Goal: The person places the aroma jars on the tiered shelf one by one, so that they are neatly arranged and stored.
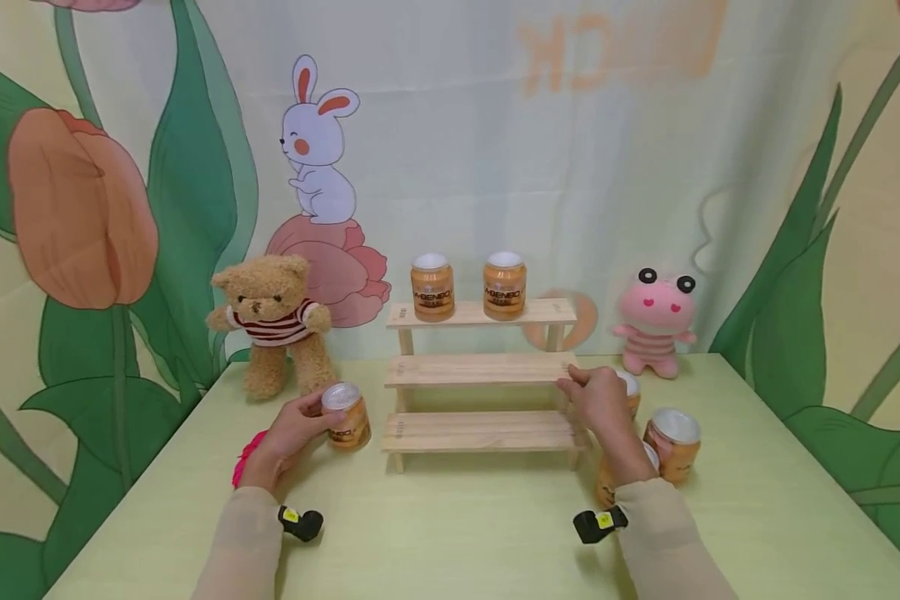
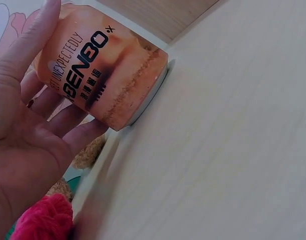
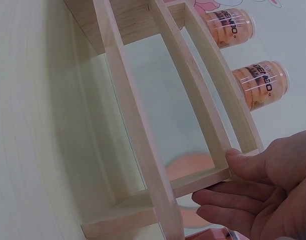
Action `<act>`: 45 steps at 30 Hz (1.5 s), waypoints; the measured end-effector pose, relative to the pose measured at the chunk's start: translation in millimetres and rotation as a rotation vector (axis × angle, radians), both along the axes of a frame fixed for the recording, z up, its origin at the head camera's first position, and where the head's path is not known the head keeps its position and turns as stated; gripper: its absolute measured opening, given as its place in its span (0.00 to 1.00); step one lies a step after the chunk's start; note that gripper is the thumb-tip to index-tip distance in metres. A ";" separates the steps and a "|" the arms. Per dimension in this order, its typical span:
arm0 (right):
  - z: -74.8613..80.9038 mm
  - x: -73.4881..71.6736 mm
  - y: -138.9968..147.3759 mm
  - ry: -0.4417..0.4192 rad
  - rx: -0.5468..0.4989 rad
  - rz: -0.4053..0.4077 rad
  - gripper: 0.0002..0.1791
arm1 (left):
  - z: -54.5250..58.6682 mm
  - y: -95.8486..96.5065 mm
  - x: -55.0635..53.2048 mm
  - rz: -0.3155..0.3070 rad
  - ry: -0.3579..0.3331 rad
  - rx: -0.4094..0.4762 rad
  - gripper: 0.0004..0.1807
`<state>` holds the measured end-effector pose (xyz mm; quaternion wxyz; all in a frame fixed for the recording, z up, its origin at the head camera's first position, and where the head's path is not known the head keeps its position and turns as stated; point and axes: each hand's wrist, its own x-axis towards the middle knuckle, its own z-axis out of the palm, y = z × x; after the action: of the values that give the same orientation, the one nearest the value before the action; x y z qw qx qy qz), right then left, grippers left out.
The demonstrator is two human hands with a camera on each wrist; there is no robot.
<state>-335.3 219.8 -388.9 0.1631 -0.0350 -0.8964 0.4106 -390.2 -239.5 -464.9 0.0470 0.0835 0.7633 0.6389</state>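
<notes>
My left hand (image 1: pixel 294 432) holds an orange can (image 1: pixel 350 427) with a pale lid, left of a three-step wooden shelf (image 1: pixel 480 432). In the left wrist view the thumb and fingers are around the can (image 2: pixel 100 65), whose base is at the table surface. With thumb above and fingers below, my right hand (image 1: pixel 603 410) pinches the right end of the shelf's middle step, as the right wrist view shows at the wooden frame (image 3: pixel 193 80). Two more cans stand on the top step, a left can (image 1: pixel 432 290) and a right can (image 1: pixel 505 287).
Beside my right forearm stand a can (image 1: pixel 673 446), a partly hidden can (image 1: pixel 607 482) and another can (image 1: pixel 632 392) behind the hand. A teddy bear (image 1: pixel 270 321) sits back left, a pink plush toy (image 1: pixel 654 325) back right. Pink yarn (image 1: pixel 246 458) lies behind my left wrist.
</notes>
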 end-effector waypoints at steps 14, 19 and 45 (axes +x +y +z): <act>-1.9 1.7 6.6 -0.020 -0.002 0.000 0.21 | 9.6 11.1 -3.5 0.100 -0.023 -0.021 0.40; -1.1 0.4 8.7 0.010 0.020 0.006 0.20 | 41.5 8.8 4.4 0.173 0.063 -0.014 0.40; -0.1 -0.3 0.8 0.004 -0.012 -0.004 0.19 | 127.8 136.9 -3.8 -0.019 0.221 0.070 0.30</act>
<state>-335.6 220.7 -389.1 0.1654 -0.0369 -0.8936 0.4157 -394.1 -102.6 -337.1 -0.0344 0.1623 0.7402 0.6516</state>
